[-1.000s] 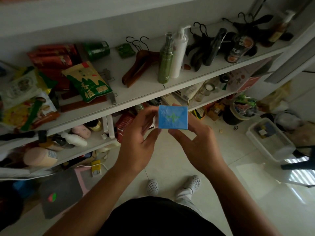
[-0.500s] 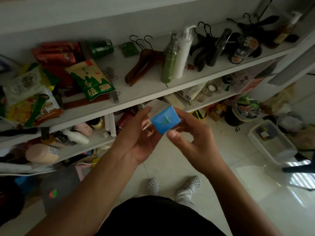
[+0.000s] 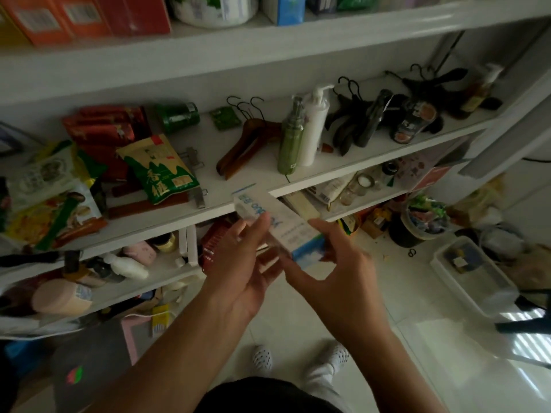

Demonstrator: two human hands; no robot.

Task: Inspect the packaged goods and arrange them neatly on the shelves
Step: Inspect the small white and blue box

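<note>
- The long white cardboard carton with blue lettering and a blue end (image 3: 278, 223) is in the centre of the frame. You hold it in the air between your two hands, just in front of the edge of the white middle shelf (image 3: 256, 177), and it touches no shelf.
- It looks light and stiff-walled. The thin card would probably dent under a hard squeeze, and its smooth print may slip.
- Take hold across the long flat faces near the middle, not at the end flaps, which could pop open.
- Your left hand (image 3: 238, 263) has its fingers (image 3: 258, 226) half curled, with the tips against the carton's left side towards the far end. Blur hides how firm that hold is.
- Your right hand (image 3: 337, 272) takes the blue near end between thumb and forefinger. Its fingers (image 3: 323, 231) are spread fairly wide and hold nothing else.
</note>
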